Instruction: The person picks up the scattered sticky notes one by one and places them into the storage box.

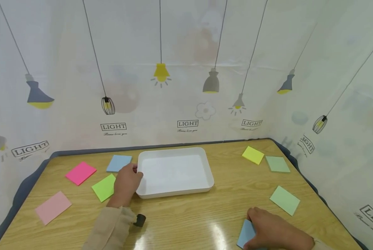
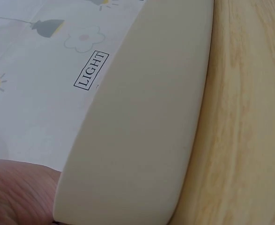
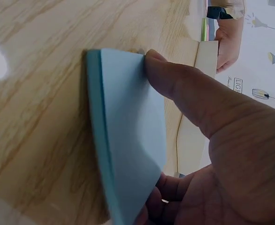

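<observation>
A shallow white tray point(image 1: 175, 172) sits on the wooden table, and its outer wall point(image 2: 137, 112) fills the left wrist view. At its left end, my left hand point(image 1: 126, 182) grips the rim between thumb and fingers. Near the table's front right, my right hand point(image 1: 274, 230) holds a light blue sticky note pad point(image 1: 245, 235) by its edges. The right wrist view shows the thumb on one edge of this blue pad point(image 3: 132, 122) and the fingers at the opposite edge. Whether the pad is fully off the table I cannot tell.
Left of the tray lie pink point(image 1: 81, 173), pale pink point(image 1: 53, 207), lime green point(image 1: 104, 187) and blue pads point(image 1: 119, 163). On the right are a yellow pad point(image 1: 253, 155) and two pale green pads point(image 1: 277, 164). A lamp-printed curtain point(image 1: 186, 97) surrounds the table.
</observation>
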`<state>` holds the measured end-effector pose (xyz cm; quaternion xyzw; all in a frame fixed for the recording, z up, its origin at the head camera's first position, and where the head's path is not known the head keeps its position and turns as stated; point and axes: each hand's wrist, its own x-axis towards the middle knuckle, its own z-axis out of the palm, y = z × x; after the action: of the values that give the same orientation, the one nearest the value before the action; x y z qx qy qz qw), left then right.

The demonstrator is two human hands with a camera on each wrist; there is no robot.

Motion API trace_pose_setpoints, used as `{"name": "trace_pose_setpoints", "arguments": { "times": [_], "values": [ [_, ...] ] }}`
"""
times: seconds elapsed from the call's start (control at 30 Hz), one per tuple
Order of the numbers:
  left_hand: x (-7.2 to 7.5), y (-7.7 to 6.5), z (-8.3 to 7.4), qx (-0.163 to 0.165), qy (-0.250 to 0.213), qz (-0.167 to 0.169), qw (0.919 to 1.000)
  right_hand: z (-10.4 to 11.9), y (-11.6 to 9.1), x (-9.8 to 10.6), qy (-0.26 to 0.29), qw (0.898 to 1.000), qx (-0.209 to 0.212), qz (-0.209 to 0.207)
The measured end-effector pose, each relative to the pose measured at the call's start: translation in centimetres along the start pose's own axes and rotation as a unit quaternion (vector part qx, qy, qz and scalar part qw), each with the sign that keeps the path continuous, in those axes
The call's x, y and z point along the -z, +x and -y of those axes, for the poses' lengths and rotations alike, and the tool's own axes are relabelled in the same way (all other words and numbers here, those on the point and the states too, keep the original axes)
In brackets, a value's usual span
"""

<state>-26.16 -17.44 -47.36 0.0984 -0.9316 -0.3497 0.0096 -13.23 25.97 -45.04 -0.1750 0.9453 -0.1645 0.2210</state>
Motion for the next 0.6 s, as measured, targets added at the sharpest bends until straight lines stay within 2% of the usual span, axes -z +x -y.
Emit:
{"name": "trace_pose_setpoints", "arguments": {
  "times": [0.37, 0.6],
  "values": [
    [0.0, 0.0, 0.1, 0.0, -0.003, -0.005, 1.0, -0.5, 0.2, 0.4, 0.01, 0.999, -0.025, 0.017],
    [-0.1, 0.1, 0.1, 0.004, -0.005, -0.004, 1.0, -0.8, 0.7, 1.1, 0.036, 0.999, 0.005, 0.035]
  ]
}}
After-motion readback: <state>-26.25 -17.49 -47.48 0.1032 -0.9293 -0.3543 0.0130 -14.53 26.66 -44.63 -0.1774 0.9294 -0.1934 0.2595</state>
